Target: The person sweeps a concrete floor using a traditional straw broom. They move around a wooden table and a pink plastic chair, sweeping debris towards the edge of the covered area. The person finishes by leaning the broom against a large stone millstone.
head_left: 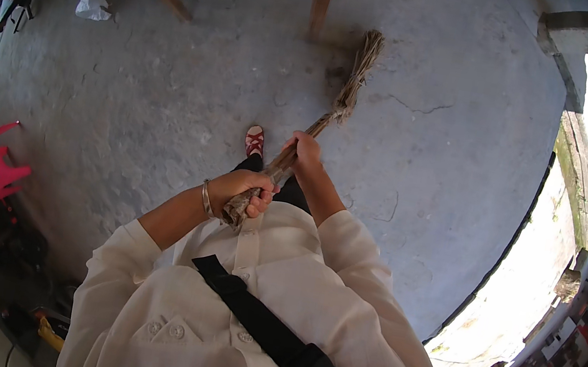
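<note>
Left hand [252, 192] – wrapped round butt end of straw broom [344, 104]. Right hand [303, 151] – closed round handle, farther out. Bristles [365, 67] forward, over grey floor [160, 99]; contact cannot be told. Stage: two-handed hold done, judged working grip; amount left not shown. Farther: white plastic bag [94, 4] on floor, well apart from bristles.

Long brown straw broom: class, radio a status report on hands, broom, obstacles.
Left hand, right hand: both gripping handle. Brown straw broom: bristles forward, floor contact unclear. Possible obstacle: brown wooden table leg, left of bristles.
</note>
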A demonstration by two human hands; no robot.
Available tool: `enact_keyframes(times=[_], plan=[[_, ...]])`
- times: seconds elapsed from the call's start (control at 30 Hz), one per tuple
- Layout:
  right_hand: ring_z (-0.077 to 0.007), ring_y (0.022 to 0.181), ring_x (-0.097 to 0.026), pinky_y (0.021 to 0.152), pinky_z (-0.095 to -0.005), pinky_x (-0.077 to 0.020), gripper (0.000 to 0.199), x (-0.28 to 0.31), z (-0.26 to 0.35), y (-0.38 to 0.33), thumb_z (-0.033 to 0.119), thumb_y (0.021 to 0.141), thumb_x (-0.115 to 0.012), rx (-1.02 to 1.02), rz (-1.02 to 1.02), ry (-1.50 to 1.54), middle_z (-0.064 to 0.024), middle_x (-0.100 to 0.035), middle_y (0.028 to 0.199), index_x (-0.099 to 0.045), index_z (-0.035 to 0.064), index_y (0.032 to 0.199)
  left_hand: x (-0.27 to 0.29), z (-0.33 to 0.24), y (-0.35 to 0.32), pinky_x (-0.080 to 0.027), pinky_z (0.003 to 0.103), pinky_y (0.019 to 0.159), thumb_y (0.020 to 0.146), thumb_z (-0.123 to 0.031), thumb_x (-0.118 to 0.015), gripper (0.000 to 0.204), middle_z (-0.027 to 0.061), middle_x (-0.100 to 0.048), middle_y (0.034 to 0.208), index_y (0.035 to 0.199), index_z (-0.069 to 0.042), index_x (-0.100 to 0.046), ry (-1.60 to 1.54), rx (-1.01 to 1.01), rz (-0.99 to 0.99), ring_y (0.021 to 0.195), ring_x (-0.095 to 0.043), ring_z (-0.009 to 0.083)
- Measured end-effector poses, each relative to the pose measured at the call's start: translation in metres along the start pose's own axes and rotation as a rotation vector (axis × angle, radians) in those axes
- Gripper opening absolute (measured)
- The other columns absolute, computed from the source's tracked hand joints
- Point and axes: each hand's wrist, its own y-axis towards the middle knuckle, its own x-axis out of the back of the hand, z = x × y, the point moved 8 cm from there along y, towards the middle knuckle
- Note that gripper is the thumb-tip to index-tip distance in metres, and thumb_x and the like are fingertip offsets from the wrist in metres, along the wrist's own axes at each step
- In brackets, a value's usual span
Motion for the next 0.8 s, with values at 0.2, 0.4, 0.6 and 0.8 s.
enact_keyframes(times=[0.2, 0.4, 0.6, 0.8], plan=[[-0.0182, 0.045, -0.044, 0.045, -0.0312, -0.0410, 0.016, -0.061, -0.016, -0.045, 0.011, 0.075, -0.047, -0.101, 0.194, 0.129, -0.0076, -0.044, 0.050, -0.043, 0.0059, 0.060, -0.031, -0.003, -0.073, -0.037, 0.022, 0.037, 0.079, -0.013, -0.048, 0.022, 0.0023, -0.046, 0.061, 0.096, -0.001, -0.040, 0.150, -0.090, -0.149, 0.045, -0.042, 0.0084], [-0.0195, 0.042, -0.045, 0.044, -0.0335, -0.0404, 0.015, -0.066, -0.030, -0.013, 0.006, 0.072, -0.045, -0.235, 0.340, 0.406, -0.0065, -0.042, 0.050, -0.042, 0.0049, 0.057, -0.031, -0.005, -0.041, -0.040, 0.023, 0.039, 0.078, -0.011, -0.048, 0.010, 0.0025, -0.046, 0.061, 0.076, -0.004, -0.042, 0.245, -0.070, -0.310, 0.046, -0.043, 0.0084], [-0.0242, 0.040, -0.046, 0.038, -0.0343, -0.0387, 0.011, -0.021, 0.013, -0.021, 0.001, 0.069, -0.044, -0.134, 0.163, 0.199, -0.0102, -0.043, 0.048, -0.042, 0.0021, 0.058, -0.037, 0.001, 0.012, -0.040, 0.022, 0.039, 0.077, -0.008, -0.046, 0.007, 0.0014, -0.042, 0.059, 0.077, -0.003, -0.041, 0.139, -0.044, -0.108, 0.046, -0.043, 0.0078], [-0.0215, 0.041, -0.047, 0.040, -0.0333, -0.0404, 0.018, -0.014, -0.003, 0.006, 0.004, 0.071, -0.048, 0.028, 0.076, -0.100, -0.0112, -0.047, 0.049, -0.045, 0.0016, 0.054, -0.008, 0.015, 0.003, -0.036, 0.022, 0.036, 0.076, -0.008, -0.044, 0.021, 0.0024, -0.040, 0.057, 0.096, -0.001, -0.037, 0.038, -0.166, 0.037, 0.044, -0.040, 0.0089]])
